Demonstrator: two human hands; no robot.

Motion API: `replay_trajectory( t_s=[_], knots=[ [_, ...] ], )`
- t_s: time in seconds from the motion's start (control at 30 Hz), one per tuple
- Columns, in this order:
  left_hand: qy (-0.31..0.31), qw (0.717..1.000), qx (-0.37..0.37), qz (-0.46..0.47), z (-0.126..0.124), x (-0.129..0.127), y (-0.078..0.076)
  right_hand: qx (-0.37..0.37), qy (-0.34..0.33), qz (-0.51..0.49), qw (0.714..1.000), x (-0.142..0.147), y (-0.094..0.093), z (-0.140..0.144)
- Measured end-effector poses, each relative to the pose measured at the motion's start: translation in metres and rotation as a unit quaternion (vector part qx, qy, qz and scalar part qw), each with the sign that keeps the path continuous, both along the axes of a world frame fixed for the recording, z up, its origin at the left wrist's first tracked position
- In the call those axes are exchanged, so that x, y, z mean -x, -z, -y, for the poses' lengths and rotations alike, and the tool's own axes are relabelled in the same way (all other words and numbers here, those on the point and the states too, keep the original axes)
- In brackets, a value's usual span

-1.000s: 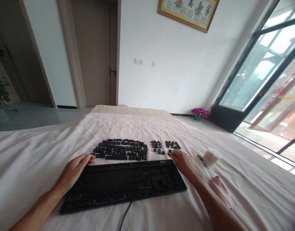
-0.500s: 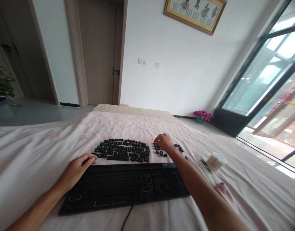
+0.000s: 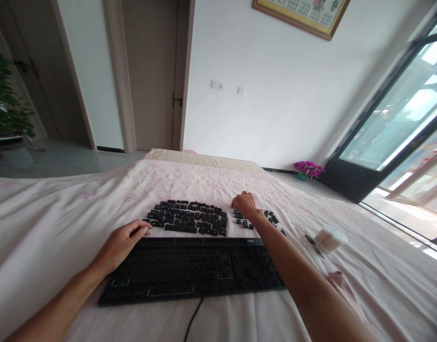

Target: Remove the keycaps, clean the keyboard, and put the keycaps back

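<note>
A black keyboard base (image 3: 175,268) with its keycaps off lies across the cloth in front of me. Beyond it, loose black keycaps (image 3: 190,216) are laid out in rows, with a long space bar (image 3: 180,229) at the near side. My left hand (image 3: 129,237) rests at the base's far left corner, thumb and fingers pressed together beside the leftmost keycaps; whatever it pinches is hidden. My right hand (image 3: 245,204) reaches over the smaller keycap group (image 3: 240,218) on the right, fingers curled down at its far left edge. Its fingertips are partly hidden.
A clear tub of cotton swabs (image 3: 330,238) stands at the right, with a thin dark-handled tool (image 3: 313,244) beside it. Nearby lies a pink cloth (image 3: 341,285). A cable (image 3: 194,318) runs from the keyboard toward me. The flowered bedsheet (image 3: 79,204) has folds.
The view has shifted a little, so everything sits slightly higher and further right. Both hands keep nearly the same places by the keycaps.
</note>
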State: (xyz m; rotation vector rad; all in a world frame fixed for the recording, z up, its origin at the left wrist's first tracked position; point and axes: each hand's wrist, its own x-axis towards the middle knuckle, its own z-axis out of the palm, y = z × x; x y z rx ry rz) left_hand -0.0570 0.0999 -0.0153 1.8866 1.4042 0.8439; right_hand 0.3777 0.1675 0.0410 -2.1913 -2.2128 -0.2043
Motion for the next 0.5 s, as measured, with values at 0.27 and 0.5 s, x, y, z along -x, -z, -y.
replay_trajectory(
  t_s=[0.27,0.5],
  knots=[
    [-0.010,1.000,-0.015,-0.006,0.002,0.000,-0.002,-0.050,-0.029,-0.050,0.997,0.011,-0.012,0.032],
    [-0.014,1.000,-0.015,-0.022,0.004,-0.002,-0.004,-0.096,-0.103,-0.236,0.962,0.023,-0.002,0.116]
  ],
)
